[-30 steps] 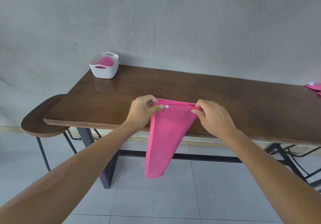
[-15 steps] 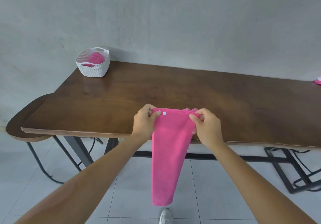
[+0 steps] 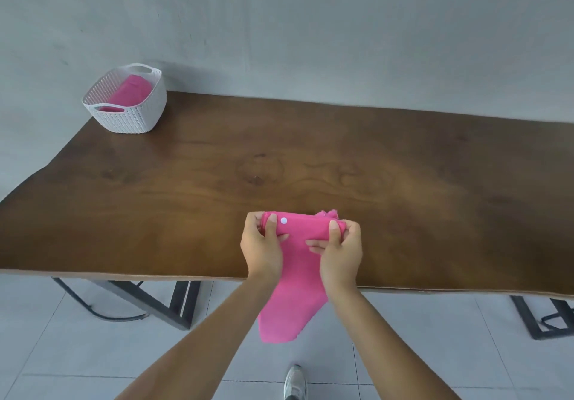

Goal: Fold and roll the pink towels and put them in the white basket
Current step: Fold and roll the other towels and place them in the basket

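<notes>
Near the front edge of the wooden table [image 3: 217, 163], we hold the pink towel [image 3: 295, 275] by its upper end, where a first turn of the roll seems to be forming: the left hand [image 3: 262, 244] pinches the left end of that thick fold with the thumb curled over the top, and the right hand [image 3: 341, 250] grips the right end the same way, fingers tucked under the cloth. A small white button [image 3: 283, 220] shows on the fold beside the left thumb. Below our hands the folded strip narrows and hangs off the table edge toward the tiled floor [image 3: 93, 353], its tail in the air above our shoe [image 3: 295, 382]. We judge the step to be the start of rolling, with the folding already done. The next move calls for turning the fold over itself evenly at both ends, drawing the hanging tail up as we go so the roll stays straight and tight. The white basket [image 3: 130, 114] stands at the far left corner of the table, well apart from our hands, with one pink roll [image 3: 132, 90] already lying inside and room beside it. Between us and the basket the tabletop gives a broad open path, though the basket sits close to the left edge, so the roll should go in from above rather than be pushed against its wall.
</notes>
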A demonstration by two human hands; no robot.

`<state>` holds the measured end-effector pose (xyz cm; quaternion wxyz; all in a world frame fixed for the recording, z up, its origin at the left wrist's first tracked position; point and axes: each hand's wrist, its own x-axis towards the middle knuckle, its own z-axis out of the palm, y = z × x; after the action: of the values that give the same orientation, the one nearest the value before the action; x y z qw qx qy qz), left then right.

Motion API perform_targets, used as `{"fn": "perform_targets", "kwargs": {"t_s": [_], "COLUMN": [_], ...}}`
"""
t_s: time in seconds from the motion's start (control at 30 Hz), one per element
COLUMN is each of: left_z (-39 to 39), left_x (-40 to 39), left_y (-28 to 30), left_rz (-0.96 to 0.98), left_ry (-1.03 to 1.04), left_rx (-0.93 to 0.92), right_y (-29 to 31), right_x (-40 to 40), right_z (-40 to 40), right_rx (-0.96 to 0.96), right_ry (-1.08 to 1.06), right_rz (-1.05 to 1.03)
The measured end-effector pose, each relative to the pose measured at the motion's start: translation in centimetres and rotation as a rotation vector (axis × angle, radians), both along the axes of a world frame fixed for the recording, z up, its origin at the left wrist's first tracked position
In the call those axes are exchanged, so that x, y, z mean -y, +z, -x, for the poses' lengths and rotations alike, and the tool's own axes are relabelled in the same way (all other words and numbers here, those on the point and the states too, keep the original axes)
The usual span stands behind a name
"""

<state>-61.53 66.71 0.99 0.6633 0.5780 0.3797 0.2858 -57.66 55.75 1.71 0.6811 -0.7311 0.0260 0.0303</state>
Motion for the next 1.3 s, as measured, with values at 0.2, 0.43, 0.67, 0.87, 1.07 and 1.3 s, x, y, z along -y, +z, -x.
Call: {"fn": "perform_targets", "kwargs": {"t_s": [0.2, 0.43, 0.67, 0.87, 1.07, 1.3], "left_z": [-3.1, -8.5, -13.2, -17.3, -22.2, -28.4], "left_x": [-0.6, -3.2, -6.1, -9.2, -12.4, -16.6], "left_y": [-0.3, 0.0, 0.3, -0.1, -0.3, -1.2], "left_rz": [-0.12, -0.149, -0.114, -0.146, -0.139, -0.186], "left_ry": [0.023, 0.066, 0.109, 0.078, 0.095, 0.043], "left_rx": [-0.051, -0.073, -0.044, -0.045, -0.017, -0.012], "right_y": [-1.6, -1.9, -2.3, -1.9, -1.8, -1.7], "right_x": [-1.2, -4.1, -7.5, -10.6, -13.8, -17.8], "right_z": [-3.3, -9.3, -14.6, -19.0, -23.9, -30.1], "right_rx": [0.008, 0.055, 0.068, 0.081, 0.068, 0.065], "right_ry": [-0.056, -0.01, 0.04, 0.05, 0.039, 0.017], "right_rz": [0.022, 0.034, 0.041, 0.053, 0.043, 0.048]}}
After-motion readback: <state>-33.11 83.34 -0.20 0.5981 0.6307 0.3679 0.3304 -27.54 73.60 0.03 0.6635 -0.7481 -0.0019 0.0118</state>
